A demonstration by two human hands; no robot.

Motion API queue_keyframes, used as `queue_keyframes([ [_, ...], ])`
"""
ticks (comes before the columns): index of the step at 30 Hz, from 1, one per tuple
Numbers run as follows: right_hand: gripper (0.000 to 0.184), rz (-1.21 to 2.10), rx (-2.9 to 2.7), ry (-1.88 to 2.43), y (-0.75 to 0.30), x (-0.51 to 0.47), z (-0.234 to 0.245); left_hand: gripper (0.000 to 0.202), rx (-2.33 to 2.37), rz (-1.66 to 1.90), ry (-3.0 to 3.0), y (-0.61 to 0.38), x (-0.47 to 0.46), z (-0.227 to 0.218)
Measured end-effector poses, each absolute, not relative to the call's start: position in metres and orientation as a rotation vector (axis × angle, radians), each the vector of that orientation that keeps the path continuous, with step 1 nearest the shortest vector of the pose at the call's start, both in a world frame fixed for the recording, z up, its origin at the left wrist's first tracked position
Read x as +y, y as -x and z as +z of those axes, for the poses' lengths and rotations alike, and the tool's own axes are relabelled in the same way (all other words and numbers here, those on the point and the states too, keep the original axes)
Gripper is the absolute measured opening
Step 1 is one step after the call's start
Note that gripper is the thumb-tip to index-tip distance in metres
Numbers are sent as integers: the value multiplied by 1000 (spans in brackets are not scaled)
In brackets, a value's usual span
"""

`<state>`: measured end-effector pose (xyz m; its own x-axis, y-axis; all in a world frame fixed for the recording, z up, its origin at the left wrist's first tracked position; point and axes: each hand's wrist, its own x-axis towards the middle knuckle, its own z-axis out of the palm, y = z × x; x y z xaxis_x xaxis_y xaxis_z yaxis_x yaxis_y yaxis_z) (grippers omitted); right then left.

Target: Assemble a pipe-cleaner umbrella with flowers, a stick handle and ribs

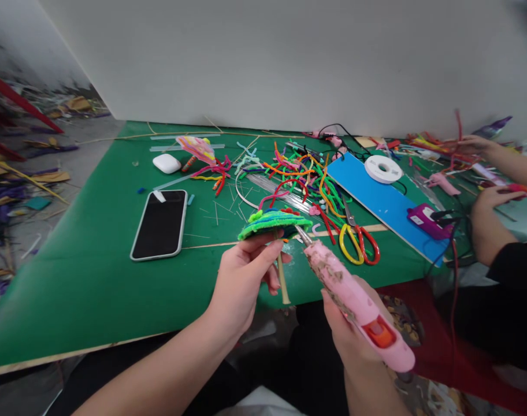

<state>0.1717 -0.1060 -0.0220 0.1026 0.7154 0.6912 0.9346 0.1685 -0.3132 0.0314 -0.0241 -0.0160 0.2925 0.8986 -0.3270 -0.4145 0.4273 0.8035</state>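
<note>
My left hand (246, 271) is closed around a small umbrella-like piece (275, 222) made of green and blue fuzzy pipe cleaners, with a pale stick (283, 281) pointing down below it. In my right hand (354, 323) is a pink hot glue gun (345, 289) with an orange switch and brown residue along its body. Its metal nozzle meets or nearly meets the underside of the green piece at the right edge; whether they touch I cannot tell. Just beyond lie scissors (359, 245) with yellow and red handles.
Tangled pipe cleaners (307, 173) cover the middle of the green table (94, 277). A phone (159, 225), white case (167, 163) and pink-yellow piece (197, 149) lie left. A blue board (376, 202) bears a white spool (383, 169) and purple power strip (430, 221). Another person's hands (489, 199) work at right.
</note>
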Motion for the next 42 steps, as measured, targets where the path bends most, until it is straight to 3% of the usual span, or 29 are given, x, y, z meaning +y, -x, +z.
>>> queue_keyframes([
  [7, 3, -225, -1678, 1631, -179, -112, -31, 23, 876, 985, -593, -28, -18, -15],
  [13, 23, -279, -1011, 1839, -205, -115, -62, 18, 846, 912, -411, -22, -8, -15],
  [17, 30, -95, -675, 1817, -227, -105, -63, 19, 828, 903, -404, -19, -5, -16],
  [21, 30, 21, -1113, 1948, -242, -102, -67, 23, 835, 968, -416, -10, 2, -18],
  [26, 30, -171, -1904, 1778, -251, -101, -91, 26, 885, 1050, -431, 3, 12, -20],
  [34, 34, -329, -2154, 1819, -269, -79, -98, 23, 919, 1017, -445, 0, 14, -24],
  [42, 57, -80, -2416, 1870, -272, -81, -76, 21, 926, 990, -455, 0, 12, -24],
])
